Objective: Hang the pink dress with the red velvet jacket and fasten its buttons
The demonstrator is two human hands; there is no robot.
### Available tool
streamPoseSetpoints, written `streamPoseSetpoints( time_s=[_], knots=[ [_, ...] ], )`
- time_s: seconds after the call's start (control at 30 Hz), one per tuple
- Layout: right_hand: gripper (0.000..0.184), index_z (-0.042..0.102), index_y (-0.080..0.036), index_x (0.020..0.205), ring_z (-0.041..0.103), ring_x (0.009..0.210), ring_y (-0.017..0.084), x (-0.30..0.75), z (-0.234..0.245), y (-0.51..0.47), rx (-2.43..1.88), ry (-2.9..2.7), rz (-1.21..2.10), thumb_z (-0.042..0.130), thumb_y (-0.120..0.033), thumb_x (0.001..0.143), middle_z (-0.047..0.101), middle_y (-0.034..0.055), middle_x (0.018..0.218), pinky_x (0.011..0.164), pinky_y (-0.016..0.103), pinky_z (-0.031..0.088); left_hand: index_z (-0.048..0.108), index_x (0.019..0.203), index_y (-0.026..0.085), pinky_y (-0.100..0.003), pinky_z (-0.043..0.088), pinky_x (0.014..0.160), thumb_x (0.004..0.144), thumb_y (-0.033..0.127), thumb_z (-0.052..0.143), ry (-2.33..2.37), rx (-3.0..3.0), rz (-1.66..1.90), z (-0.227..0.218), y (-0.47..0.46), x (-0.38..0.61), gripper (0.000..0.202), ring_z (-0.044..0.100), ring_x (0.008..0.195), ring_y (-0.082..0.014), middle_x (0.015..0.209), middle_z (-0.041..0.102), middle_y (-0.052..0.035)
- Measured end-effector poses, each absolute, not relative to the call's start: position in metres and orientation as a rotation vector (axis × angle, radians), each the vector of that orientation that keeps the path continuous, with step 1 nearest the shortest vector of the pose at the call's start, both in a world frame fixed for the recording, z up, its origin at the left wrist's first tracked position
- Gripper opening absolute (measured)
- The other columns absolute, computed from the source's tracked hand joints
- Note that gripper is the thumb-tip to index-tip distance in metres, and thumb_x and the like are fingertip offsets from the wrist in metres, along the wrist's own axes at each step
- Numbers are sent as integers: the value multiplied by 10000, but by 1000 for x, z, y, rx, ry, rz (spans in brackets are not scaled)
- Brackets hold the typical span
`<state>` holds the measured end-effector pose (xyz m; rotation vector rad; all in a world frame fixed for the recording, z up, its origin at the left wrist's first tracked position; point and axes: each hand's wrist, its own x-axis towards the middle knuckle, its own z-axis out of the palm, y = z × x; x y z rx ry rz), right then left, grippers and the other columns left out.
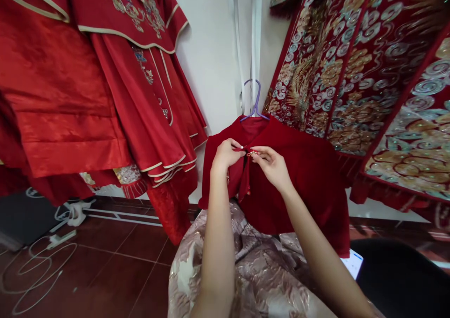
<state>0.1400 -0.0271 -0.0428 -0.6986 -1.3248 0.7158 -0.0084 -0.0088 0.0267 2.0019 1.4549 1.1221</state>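
Observation:
A dark red velvet cape (pixel 302 182) hangs by its collar on a purple hanger (pixel 257 103), its lower part spread over my lap. At the neck opening, my left hand (pixel 227 155) pinches the left front edge of the cape. Just beside it, my right hand (pixel 272 165) is closed on a small beaded fastener (pixel 251 154) at the opposite edge. The fingertips of both hands nearly meet. Below them a thin red strip (pixel 247 179) dangles along the front opening. Under the cape lies shiny pinkish fabric (pixel 267 280).
Red garments (pixel 137 74) with pale trim hang at the left. Heavily embroidered garments (pixel 355 69) hang at the right. A black seat (pixel 404 280) is at lower right, near a white card or screen (pixel 353 263). White cables (pixel 45 261) lie on the tiled floor (pixel 116 276).

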Motion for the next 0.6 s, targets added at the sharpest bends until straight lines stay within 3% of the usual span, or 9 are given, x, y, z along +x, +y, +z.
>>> streamPoseSetpoints(
  time_s=[0.13, 0.27, 0.6],
  knots=[
    [277, 663, -193, 994, 632, 844, 155, 137, -48, -25, -720, -1301, 647, 675, -348, 765, 667, 62, 998, 848, 347, 543, 534, 876, 194, -259, 468, 839, 750, 114, 626, 1172, 2050, 1512, -10, -24, 0, 175, 639, 886, -132, 914, 660, -21],
    [259, 655, -200, 1008, 635, 893, 163, 133, -52, -31, -733, -1271, 562, 654, -340, 790, 656, 72, 1039, 852, 337, 544, 490, 915, 210, -248, 470, 834, 782, 118, 595, 1186, 1943, 1729, -31, -31, 11, 193, 646, 908, -134, 939, 649, -19],
    [215, 655, -205, 1006, 631, 905, 165, 131, -46, -47, -784, -1308, 354, 591, -328, 842, 617, 73, 1030, 816, 329, 570, 519, 893, 229, -275, 459, 844, 826, 138, 531, 1283, 2171, 1566, -22, -36, 12, 114, 641, 904, -160, 936, 667, -1]
  ],
)
